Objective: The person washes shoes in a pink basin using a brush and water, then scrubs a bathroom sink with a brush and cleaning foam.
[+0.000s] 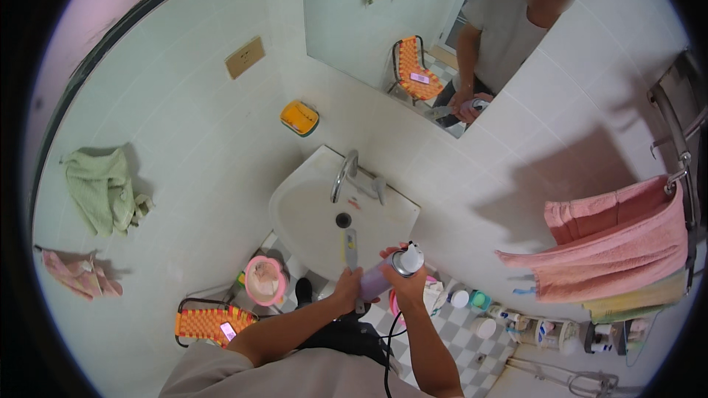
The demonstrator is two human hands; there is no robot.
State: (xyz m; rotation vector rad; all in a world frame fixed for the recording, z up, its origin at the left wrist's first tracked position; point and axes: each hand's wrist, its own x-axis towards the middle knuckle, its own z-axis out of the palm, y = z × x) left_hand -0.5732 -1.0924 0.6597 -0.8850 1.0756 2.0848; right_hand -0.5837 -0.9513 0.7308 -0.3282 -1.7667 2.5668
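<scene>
My left hand (347, 290) grips a grey brush-like tool (350, 249), its flat upper end over the front of the white washbasin (310, 221). Some yellow shows along the tool's left edge; its exact kind is unclear. In my right hand (406, 282) is a purple spray can (376, 282) with a white nozzle top (410, 258), tilted up to the right. The can's base is close to my left hand; whether they touch is unclear. Behind both hands stand the chrome faucet (344, 174) and the dark drain (343, 220). Small reddish marks (354, 203) lie on the basin near the faucet.
A mirror (354, 27) hangs above the basin, reflecting a person. Left are an orange soap holder (299, 118), a green cloth (99, 188), a pink basin (266, 281) and a woven chair (204, 320) bearing a phone (228, 331). Pink towels (614, 243) and bottle shelves (545, 331) are right.
</scene>
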